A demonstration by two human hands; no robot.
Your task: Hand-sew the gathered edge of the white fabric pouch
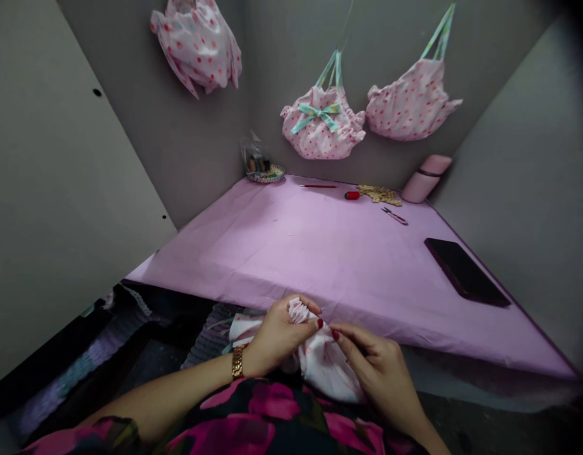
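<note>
A white fabric piece with pink dots [326, 363] lies over my lap, just below the table's front edge. My left hand [282, 332] is closed on its gathered, pleated edge, thumb on top. Close beside it, my right hand [379, 360] pinches at the same cloth with thumb and forefinger. Whether a needle or thread sits between those right fingertips is too small to make out. More of the cloth shows to the left of my left wrist, which wears a gold watch band.
A pink-covered table [282, 246] holds a phone [466, 272], thread snips [394, 216], a red thread spool [352, 196], a red pencil-like stick [318, 186], a beige pile [379, 194], a pink bottle [427, 179] and a small basket [267, 177]. Dotted garments [322, 136] hang above.
</note>
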